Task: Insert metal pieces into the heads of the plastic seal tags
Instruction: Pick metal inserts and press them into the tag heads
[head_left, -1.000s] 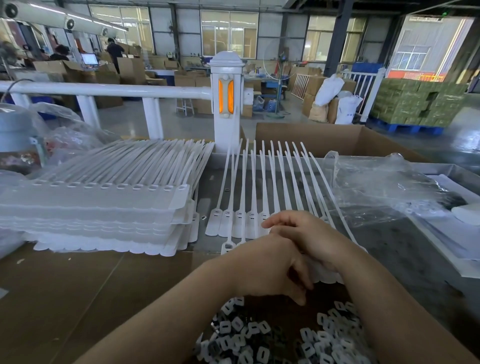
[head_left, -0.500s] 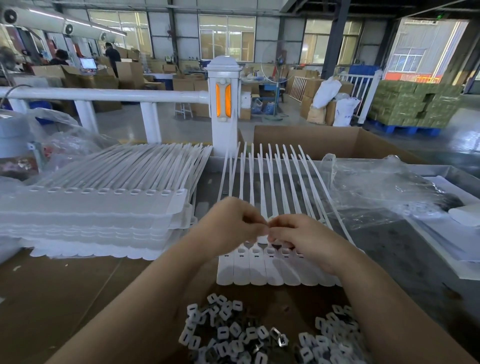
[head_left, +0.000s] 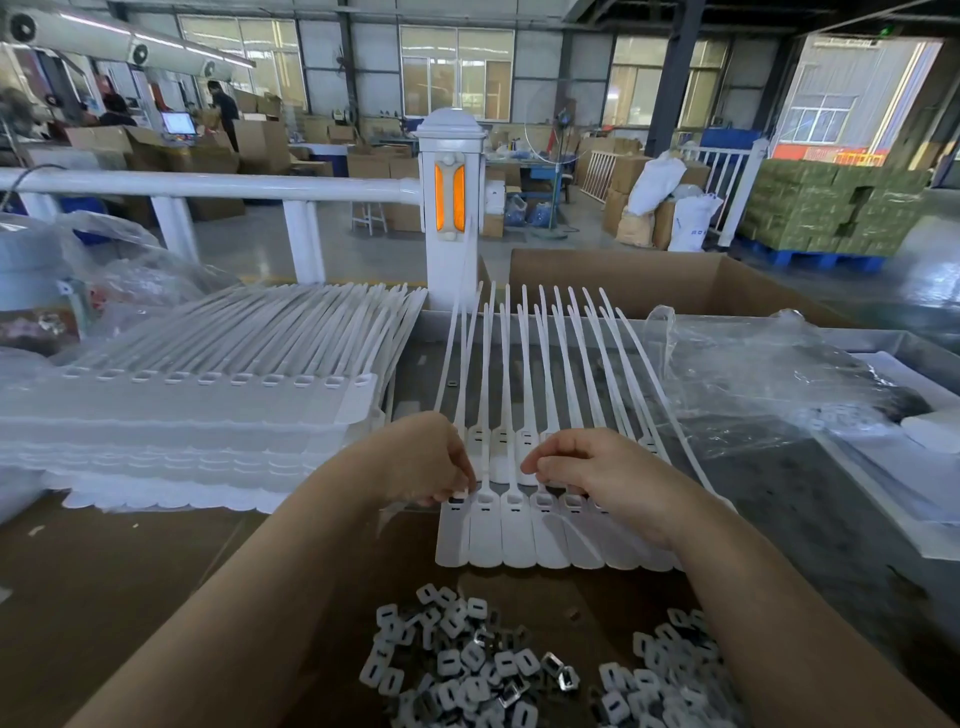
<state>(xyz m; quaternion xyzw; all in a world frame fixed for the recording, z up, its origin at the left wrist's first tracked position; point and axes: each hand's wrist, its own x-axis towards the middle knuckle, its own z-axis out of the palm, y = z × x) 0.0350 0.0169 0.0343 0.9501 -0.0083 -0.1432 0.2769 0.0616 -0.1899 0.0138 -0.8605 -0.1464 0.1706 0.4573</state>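
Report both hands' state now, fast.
Left hand: fingers curled, fingertips at the head of the leftmost seal tag; a pinched metal piece cannot be told.
Right hand: fingers curled on the tag row, nothing visibly held.

A row of white seal tags (head_left: 524, 530) is laid across the surface (head_left: 130, 582); its heads are touched by the left hand (head_left: 421, 460) and right hand (head_left: 608, 480), fingers (head_left: 540, 462) curled. Metal pieces (head_left: 467, 670) are piled nearer.

Two bare forearms, left hand (head_left: 426, 460), right hand (head_left: 602, 480) (ungloved)
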